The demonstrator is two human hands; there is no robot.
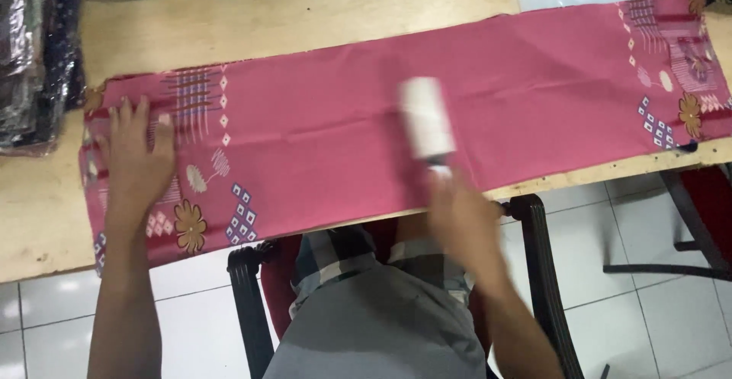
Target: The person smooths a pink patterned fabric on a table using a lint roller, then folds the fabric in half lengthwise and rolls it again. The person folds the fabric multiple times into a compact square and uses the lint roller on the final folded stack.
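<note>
While the long pink cloth point(366, 120) lies spread flat along the wooden surface point(229, 20), it is pinned at one end by the left hand point(133, 158), which is laid open and flat, palm down, grasping nothing. The right hand point(465, 215) is clenched around the handle of a white lint roller point(428, 123); the roller head stands just beyond that grip, away from the body, and appears to rest on the plain middle stretch of the cloth. Roller and hand are both blurred, so contact cannot be confirmed with certainty.

Judged from where the roller lies, roughly the middle of the cloth is being worked. To the left of the right grip, a plain stretch runs up to the patterned end with brown flowers and white diamonds, held under the left hand. To the right of the grip, a comparable length reaches the other patterned end point(675, 59), near the surface's edge. No lint or marks can be made out on either side, so it cannot be told which half has been cleaned; at least one half is judged still to be covered, and the patterned end under the left palm cannot be rolled while it is held there.

Beyond the left hand, wrapped dark bundles point(30, 59) are stacked at the surface's edge. Below both grips, a dark chair point(534, 226) and a white tiled floor point(640, 310) are seen.
</note>
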